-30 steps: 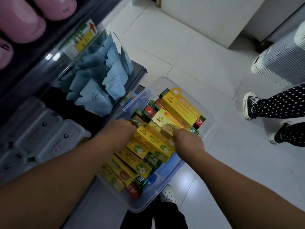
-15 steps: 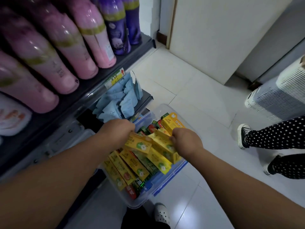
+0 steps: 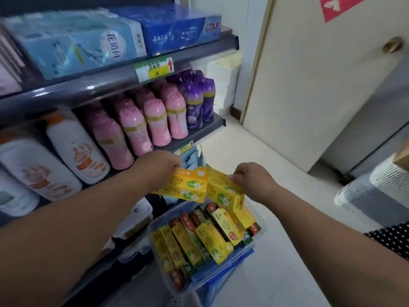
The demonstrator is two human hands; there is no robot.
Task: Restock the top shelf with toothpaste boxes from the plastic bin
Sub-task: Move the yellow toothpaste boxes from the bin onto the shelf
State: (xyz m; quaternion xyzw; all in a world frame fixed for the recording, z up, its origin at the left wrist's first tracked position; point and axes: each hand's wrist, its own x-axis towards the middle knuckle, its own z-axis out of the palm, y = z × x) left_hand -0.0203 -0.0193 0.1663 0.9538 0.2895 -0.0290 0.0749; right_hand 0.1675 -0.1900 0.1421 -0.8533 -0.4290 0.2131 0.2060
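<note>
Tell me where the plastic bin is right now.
In the head view, the plastic bin sits on the floor at bottom centre, beside the shelf unit, below the left hand and right hand.

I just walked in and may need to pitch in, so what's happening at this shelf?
A person is restocking. The left hand grips a stack of yellow toothpaste boxes, and the right hand pinches a second yellow stack. Both stacks are held above the plastic bin on the floor, which holds many more boxes. Neither stack is on a shelf yet. Pink bottles fill the shelf beside the hands.
</note>
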